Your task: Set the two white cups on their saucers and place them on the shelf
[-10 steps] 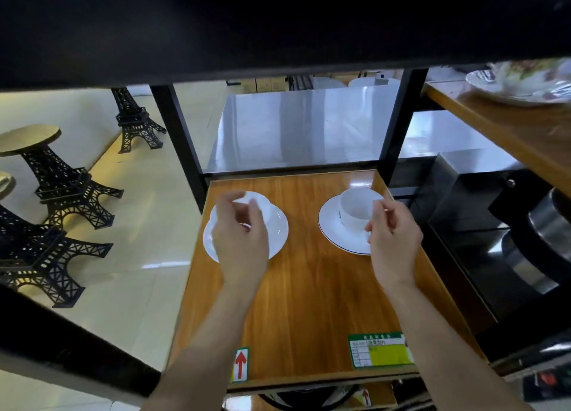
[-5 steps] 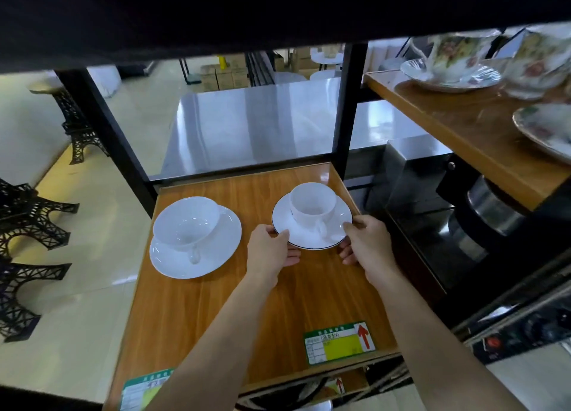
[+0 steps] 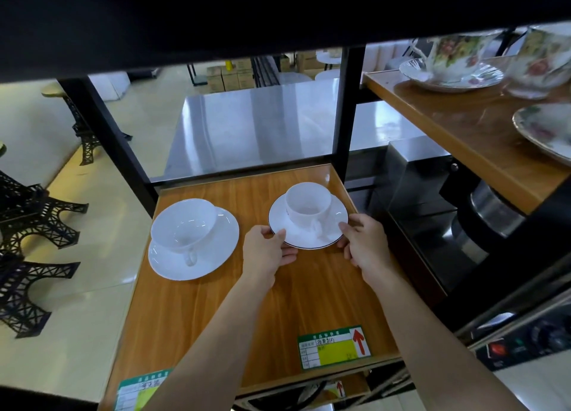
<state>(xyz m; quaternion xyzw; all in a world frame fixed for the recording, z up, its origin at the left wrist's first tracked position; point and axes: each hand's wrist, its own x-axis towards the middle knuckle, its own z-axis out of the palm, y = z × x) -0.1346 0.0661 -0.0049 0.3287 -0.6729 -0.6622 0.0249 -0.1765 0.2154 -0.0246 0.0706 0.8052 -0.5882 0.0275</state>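
Note:
Two white cups stand on white saucers on the wooden shelf [image 3: 216, 312]. The left cup [image 3: 182, 225] sits on its plain saucer [image 3: 216, 250], untouched. The right cup [image 3: 307, 205] sits on a dark-rimmed saucer [image 3: 335, 216]. My left hand [image 3: 267, 250] grips that saucer's left edge, thumb on the rim. My right hand [image 3: 364, 244] grips its right edge. The saucer's near edge looks slightly raised off the wood.
A higher wooden shelf [image 3: 469, 139] at the right holds floral cups and plates [image 3: 451, 68]. Black frame posts [image 3: 343, 108] stand behind the shelf, a dark board overhangs above. Price labels [image 3: 335, 347] lie at the front edge. Black tower-shaped stools [image 3: 27, 225] stand at left.
A second ago each hand was at a separate cup. My left hand then moved over to the right saucer, and both hands now hold it; the view shifted slightly.

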